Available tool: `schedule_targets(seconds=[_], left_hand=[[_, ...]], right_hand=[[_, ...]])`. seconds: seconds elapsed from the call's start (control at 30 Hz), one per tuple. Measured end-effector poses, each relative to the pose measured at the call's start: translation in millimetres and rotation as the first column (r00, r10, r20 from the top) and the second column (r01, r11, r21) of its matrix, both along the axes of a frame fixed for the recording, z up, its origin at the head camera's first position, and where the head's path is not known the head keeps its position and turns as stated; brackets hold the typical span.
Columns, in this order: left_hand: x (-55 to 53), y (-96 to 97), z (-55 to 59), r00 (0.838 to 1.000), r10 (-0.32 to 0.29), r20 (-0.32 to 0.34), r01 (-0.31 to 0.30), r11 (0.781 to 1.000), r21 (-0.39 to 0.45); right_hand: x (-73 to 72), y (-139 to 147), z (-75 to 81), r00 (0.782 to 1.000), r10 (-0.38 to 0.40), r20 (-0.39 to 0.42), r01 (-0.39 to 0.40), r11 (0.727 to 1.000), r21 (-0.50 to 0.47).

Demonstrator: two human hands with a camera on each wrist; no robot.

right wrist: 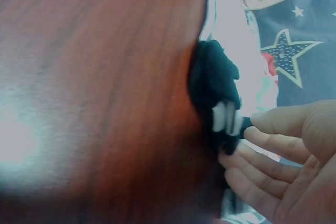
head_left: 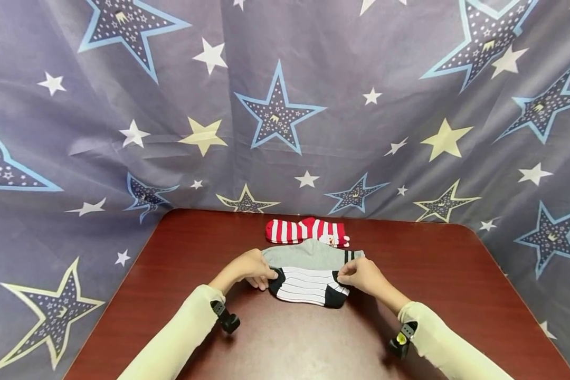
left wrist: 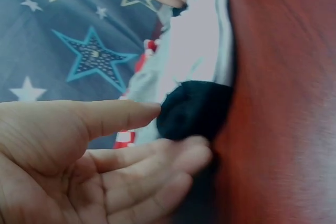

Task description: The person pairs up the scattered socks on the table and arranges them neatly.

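Note:
A white ankle sock [head_left: 306,285] with thin dark stripes lies across the table, its black toe at the left and its black heel at the lower right. My left hand [head_left: 254,268] pinches the toe end; in the left wrist view its thumb meets the black toe [left wrist: 191,111] with the other fingers below. At the opposite end my right hand [head_left: 364,275] pinches the black cuff between thumb and forefinger, as the right wrist view shows beside the black heel [right wrist: 212,74]. Directly behind, a grey sock [head_left: 309,254] with two dark cuff bands is partly covered by the white one.
Behind the grey sock lies a red-and-white striped sock [head_left: 296,231] with a small figure near its cuff. All rest on a reddish-brown table [head_left: 209,237]. A star-patterned grey cloth [head_left: 266,174] hangs along the table's back and sides.

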State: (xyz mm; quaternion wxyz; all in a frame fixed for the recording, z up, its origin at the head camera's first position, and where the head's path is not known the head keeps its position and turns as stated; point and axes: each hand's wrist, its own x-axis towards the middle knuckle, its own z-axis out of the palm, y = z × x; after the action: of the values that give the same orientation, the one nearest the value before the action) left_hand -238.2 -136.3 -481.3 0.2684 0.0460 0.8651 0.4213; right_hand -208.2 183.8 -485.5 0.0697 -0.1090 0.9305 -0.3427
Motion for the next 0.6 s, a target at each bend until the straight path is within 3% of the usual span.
schedule_targets(seconds=[0.13,0.23,0.33,0.4,0.47,0.57,0.6], left_hand=[[-0.9,-2.4,14.1,0.997,-0.081,-0.011,0.08,0.995,-0.062],[-3.0,-3.9,27.4,0.993,-0.11,-0.047,0.107,0.992,-0.067],[-6.5,-4.1,40.4,0.976,-0.135,-0.174,0.117,0.987,-0.107],[-9.8,-2.8,47.1,0.94,-0.141,-0.309,0.101,0.985,-0.143],[-12.7,-0.9,52.0,0.885,-0.137,-0.444,0.066,0.983,-0.171],[-16.9,3.3,55.1,0.813,-0.088,-0.576,0.021,0.992,-0.122],[-17.9,5.0,55.2,0.798,-0.063,-0.6,0.009,0.996,-0.093]], right_hand=[[-1.1,2.8,7.9,0.999,-0.016,0.039,0.018,0.998,-0.058],[-4.3,4.3,20.0,0.997,-0.055,0.047,0.059,0.993,-0.101],[-10.0,6.4,35.1,0.997,-0.073,0.01,0.074,0.99,-0.119],[-14.9,7.4,44.5,0.995,-0.08,-0.052,0.074,0.992,-0.1],[-19.5,8.3,53.4,0.992,-0.076,-0.103,0.066,0.994,-0.091],[-24.9,7.7,64.5,0.984,-0.077,-0.159,0.063,0.994,-0.088],[-26.2,7.1,68.0,0.983,-0.075,-0.167,0.059,0.994,-0.097]])
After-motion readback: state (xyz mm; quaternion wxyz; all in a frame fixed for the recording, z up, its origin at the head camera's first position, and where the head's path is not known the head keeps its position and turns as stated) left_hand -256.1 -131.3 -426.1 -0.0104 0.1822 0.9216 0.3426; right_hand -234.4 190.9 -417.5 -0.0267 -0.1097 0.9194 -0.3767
